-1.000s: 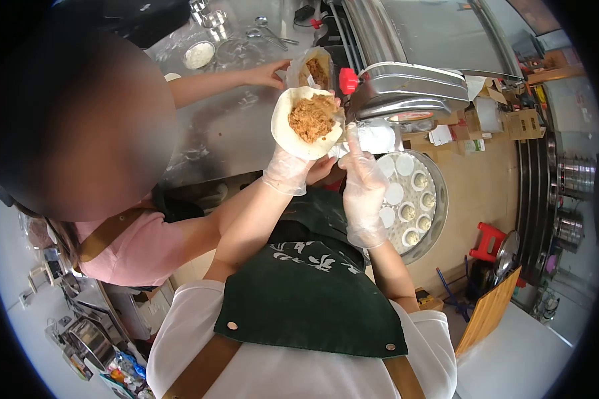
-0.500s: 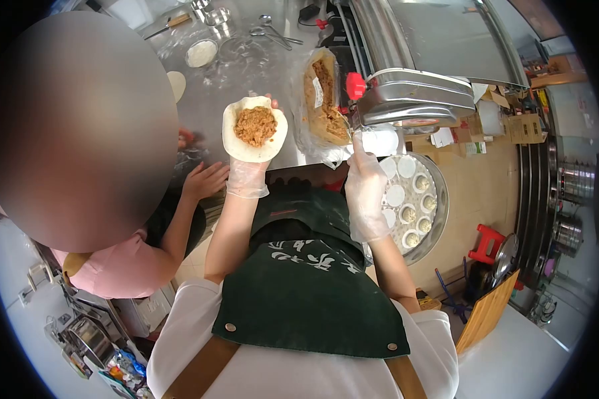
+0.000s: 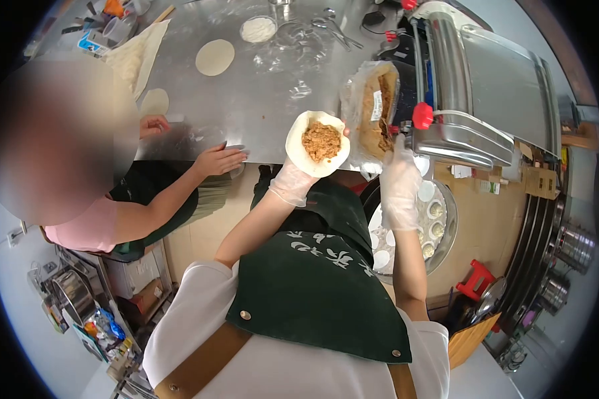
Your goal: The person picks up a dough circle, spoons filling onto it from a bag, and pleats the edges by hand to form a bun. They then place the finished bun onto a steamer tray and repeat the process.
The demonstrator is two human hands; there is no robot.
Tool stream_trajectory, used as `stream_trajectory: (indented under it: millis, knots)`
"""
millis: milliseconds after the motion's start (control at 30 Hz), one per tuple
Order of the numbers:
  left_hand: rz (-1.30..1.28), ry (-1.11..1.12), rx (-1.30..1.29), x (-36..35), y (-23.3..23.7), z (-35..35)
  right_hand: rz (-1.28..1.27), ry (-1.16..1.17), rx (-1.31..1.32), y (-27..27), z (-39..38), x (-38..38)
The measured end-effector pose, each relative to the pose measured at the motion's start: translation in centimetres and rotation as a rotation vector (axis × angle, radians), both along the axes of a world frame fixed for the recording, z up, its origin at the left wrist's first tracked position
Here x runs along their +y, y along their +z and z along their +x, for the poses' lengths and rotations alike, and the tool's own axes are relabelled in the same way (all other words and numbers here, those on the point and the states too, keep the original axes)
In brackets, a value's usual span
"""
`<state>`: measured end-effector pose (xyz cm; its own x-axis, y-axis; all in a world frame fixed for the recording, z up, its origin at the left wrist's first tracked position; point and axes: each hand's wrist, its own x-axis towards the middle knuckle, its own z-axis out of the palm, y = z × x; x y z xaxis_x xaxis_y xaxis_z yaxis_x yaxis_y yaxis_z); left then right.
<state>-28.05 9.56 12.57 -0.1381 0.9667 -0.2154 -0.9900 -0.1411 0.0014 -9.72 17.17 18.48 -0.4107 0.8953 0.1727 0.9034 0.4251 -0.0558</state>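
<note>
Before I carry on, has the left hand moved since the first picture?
Yes, the left hand has moved leftward, away from the red knob.

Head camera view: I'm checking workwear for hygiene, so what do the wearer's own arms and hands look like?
The left hand and right hand wear thin, translucent, wrinkled gloves, the left cuff loose at the wrist. The forearms are bare below short white sleeves. No cables or markings show on gloves or sleeves.

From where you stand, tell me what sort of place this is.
Likely a small commercial bun kitchen: a dough-rolling machine, a filling-topped dough wrapper, and pleated buns in a round metal tray.
</note>
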Motion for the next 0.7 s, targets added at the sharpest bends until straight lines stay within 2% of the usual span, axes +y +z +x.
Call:
stream_trajectory:
  millis: [133, 200, 300, 400, 533, 567, 667, 700]
  knots:
    - [0.082, 0.025, -0.026, 0.0, 0.0, -2.8, -0.072, -0.061, 0.217, 0.0, 1.2, -0.6]
    - [0.112, 0.032, -0.005, 0.1, 0.6, -4.1, -0.129, -0.109, 0.223, 0.3, 1.1, -0.9]
    - [0.020, 0.019, -0.032, -0.2, 1.3, -5.9, -0.141, -0.077, 0.267, 0.8, 1.1, -1.1]
    - [0.240, -0.056, -0.196, 0.1, 1.3, -8.1, 0.045, -0.007, 0.420, 5.1, -1.8, -2.4]
    - [0.478, -0.152, -0.318, -0.1, 4.6, -11.1, -0.256, 0.107, 1.008, 6.0, -7.1, -4.1]
    - [0.508, -0.178, -0.344, -0.2, 6.0, -11.8, -0.653, -0.040, 1.271, 7.6, -8.8, -4.8]
    - [0.731, -0.221, -0.395, 0.1, 6.7, -14.3, -1.165, 0.097, 1.804, 3.6, -12.4, -5.0]
    - [0.746, -0.199, -0.390, 0.0, 7.4, -14.5, -1.288, 0.075, 1.885, 3.0, -13.8, -5.6]
